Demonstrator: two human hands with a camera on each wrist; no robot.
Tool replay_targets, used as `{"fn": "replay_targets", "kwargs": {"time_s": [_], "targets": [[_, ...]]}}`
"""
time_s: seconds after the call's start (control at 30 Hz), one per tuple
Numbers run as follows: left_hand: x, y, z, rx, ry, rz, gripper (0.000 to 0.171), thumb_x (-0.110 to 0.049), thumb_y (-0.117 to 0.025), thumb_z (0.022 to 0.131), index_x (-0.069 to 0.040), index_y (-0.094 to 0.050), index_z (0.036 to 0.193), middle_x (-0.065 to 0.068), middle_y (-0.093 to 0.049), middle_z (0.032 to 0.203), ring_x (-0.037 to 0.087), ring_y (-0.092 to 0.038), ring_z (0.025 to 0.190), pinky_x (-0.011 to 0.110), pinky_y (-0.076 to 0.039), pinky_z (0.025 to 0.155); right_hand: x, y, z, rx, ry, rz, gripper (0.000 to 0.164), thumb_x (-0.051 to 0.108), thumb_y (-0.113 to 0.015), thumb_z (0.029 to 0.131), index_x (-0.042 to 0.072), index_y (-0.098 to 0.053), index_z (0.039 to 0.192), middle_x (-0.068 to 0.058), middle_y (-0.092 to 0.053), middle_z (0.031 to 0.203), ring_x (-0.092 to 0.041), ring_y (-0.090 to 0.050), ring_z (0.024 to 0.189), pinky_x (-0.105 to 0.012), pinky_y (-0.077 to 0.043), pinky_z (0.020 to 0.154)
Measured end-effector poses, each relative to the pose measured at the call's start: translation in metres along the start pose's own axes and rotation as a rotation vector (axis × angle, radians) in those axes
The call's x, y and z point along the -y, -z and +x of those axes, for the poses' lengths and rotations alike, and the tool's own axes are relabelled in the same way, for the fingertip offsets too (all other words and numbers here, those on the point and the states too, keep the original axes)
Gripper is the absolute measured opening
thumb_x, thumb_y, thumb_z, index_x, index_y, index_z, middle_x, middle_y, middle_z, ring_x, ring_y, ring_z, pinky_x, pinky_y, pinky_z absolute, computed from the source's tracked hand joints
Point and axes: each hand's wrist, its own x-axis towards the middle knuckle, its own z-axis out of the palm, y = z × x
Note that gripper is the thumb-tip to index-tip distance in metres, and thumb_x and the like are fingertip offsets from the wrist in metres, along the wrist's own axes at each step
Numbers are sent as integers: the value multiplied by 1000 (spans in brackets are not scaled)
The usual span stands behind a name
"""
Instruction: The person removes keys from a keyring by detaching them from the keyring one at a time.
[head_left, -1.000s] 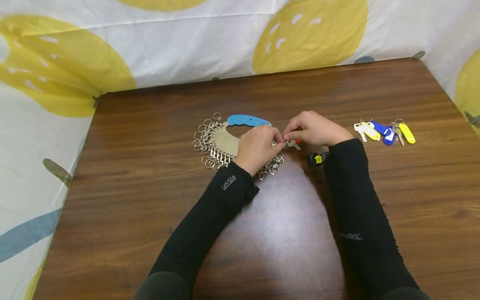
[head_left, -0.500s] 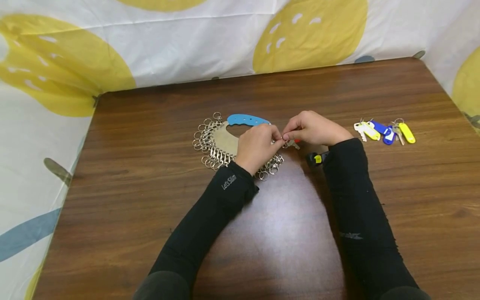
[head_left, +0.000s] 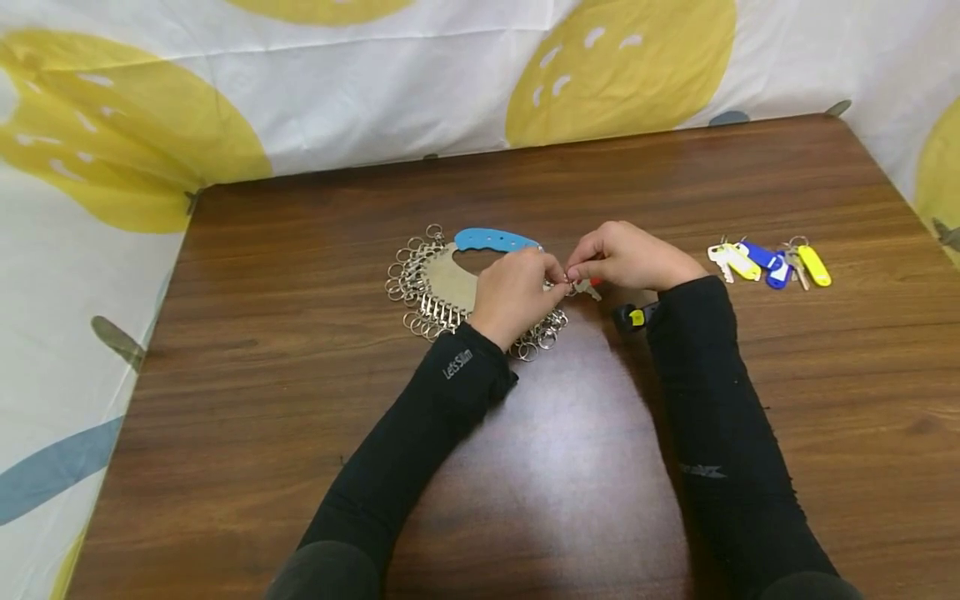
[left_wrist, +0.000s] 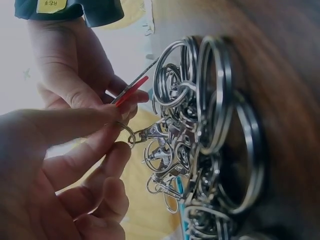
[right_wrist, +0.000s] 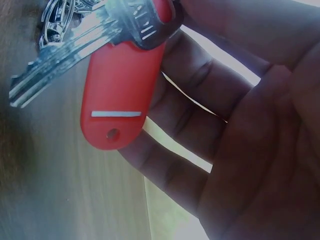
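Observation:
A metal plate with a blue handle lies on the table, fringed with small clips and split rings. Over its right side, my left hand pinches a split ring hooked to one of the clips. Fingertips almost meeting the left's, my right hand holds a key with a red key tag. The key and tag hang side by side below the right thumb in the right wrist view. Fingers hide where the tag's ring and the split ring come together.
To the right on the brown wooden table lie several keys with yellow tags and blue tags. A patterned white and yellow cloth hangs along the back and sides. A black strap device sits at my right wrist.

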Motion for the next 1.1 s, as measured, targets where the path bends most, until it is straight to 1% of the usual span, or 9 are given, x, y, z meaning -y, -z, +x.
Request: {"fn": "replay_targets", "kwargs": {"time_s": [0.17, 0.33, 0.5, 0.87, 1.1], "targets": [[0, 0, 1, -12, 16, -19, 18, -40, -61, 89, -29, -75, 90, -10, -69, 91, 8, -59, 72, 28, -42, 51, 0, 0, 0, -1, 8, 1, 17, 8, -59, 92, 10, -75, 98, -7, -72, 100, -18, -65, 90, -35, -52, 81], [1, -1, 1, -36, 27, -20, 15, -39, -63, 88, -29, -74, 88, -11, -69, 90, 7, -59, 70, 27, -42, 50, -1, 0, 1, -1, 14, 3, 16, 9, -60, 92, 10, -75, 98, -8, -72, 101, -20, -66, 92, -37, -52, 83], [1, -1, 0, -38, 32, -9, 15, -39, -64, 88, -28, -73, 88, -10, -69, 91, 8, -60, 72, 27, -43, 52, -1, -1, 1, 4, 13, 5, 16, 10, -60, 92, 11, -75, 97, -7, -72, 101, -19, -66, 92, -37, -51, 83], [0, 0, 0, -7, 21, 4, 12, -34, -64, 89, -25, -71, 87, -6, -66, 95, 12, -62, 82, 32, -49, 61, -2, -1, 2, 4, 24, -3, 16, 12, -60, 92, 11, -76, 96, -7, -73, 100, -18, -66, 90, -35, -51, 81], [-1, 1, 0, 7, 3, 18, 10, -30, -63, 89, -24, -71, 89, -6, -66, 94, 12, -61, 79, 30, -48, 60, -1, -1, 2, 13, 7, 5, 15, 11, -61, 92, 12, -76, 95, -5, -73, 100, -17, -65, 90, -35, -51, 82]]}}
